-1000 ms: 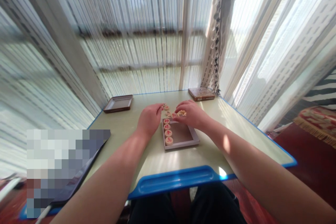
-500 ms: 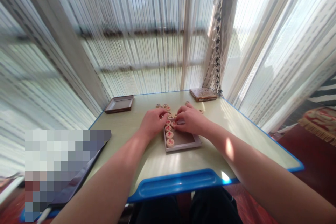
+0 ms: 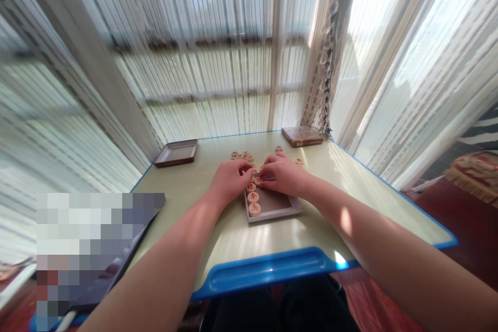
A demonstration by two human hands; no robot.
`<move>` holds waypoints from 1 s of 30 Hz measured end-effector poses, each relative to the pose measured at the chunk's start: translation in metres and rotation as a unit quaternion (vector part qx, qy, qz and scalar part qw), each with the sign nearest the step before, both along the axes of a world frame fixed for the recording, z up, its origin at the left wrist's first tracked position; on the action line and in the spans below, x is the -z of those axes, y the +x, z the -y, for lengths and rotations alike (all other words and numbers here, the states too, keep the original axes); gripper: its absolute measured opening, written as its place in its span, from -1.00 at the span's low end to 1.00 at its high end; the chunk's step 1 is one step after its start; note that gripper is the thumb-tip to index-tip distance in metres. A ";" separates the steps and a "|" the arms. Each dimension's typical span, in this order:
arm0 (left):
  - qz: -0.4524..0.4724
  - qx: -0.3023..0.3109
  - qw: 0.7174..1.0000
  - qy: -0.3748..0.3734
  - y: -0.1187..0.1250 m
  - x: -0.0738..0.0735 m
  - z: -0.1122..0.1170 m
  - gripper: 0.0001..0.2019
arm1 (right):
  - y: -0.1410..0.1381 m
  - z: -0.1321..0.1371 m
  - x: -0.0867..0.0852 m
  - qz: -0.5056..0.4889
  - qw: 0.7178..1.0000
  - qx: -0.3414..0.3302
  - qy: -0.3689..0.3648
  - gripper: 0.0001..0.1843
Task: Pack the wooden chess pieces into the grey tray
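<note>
While our right hand (image 3: 286,174) pinches a piece (image 3: 257,180) at the tray's (image 3: 277,215) far end, our left hand (image 3: 230,179) sits beside the row of pieces (image 3: 253,197), perhaps steadying it; its fingers' grip we cannot tell.

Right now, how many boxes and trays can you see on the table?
3: the pale tray holding round pieces, in the middle; the brown tray, far left; the patterned box, far right. Others may be hidden.
</note>
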State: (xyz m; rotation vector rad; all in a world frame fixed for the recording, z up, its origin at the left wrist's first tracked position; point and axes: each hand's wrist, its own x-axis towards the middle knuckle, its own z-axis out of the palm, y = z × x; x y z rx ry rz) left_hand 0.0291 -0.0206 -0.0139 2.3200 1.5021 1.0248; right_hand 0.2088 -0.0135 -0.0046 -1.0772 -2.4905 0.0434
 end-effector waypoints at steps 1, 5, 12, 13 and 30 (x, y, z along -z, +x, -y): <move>-0.002 0.001 1.000 0.001 0.000 0.000 0.000 -0.79 | 0.000 0.000 -0.001 0.000 1.000 0.001 -0.001 -0.78; 0.001 -0.002 1.000 -0.012 0.000 -0.001 0.001 -0.80 | 0.001 0.001 -0.002 -0.008 1.000 0.005 -0.007 -0.79; -0.004 0.007 1.000 -0.019 -0.003 0.000 0.000 -0.78 | 0.001 -0.002 0.003 -0.023 1.000 0.002 -0.013 -0.77; -0.006 0.007 1.000 -0.020 -0.003 0.000 0.000 -0.78 | 0.001 -0.002 0.003 -0.026 1.000 0.003 -0.017 -0.76; -0.040 0.021 0.999 -0.025 -0.005 -0.008 0.004 -0.83 | 0.002 -0.001 0.002 -0.033 0.999 0.005 -0.022 -0.78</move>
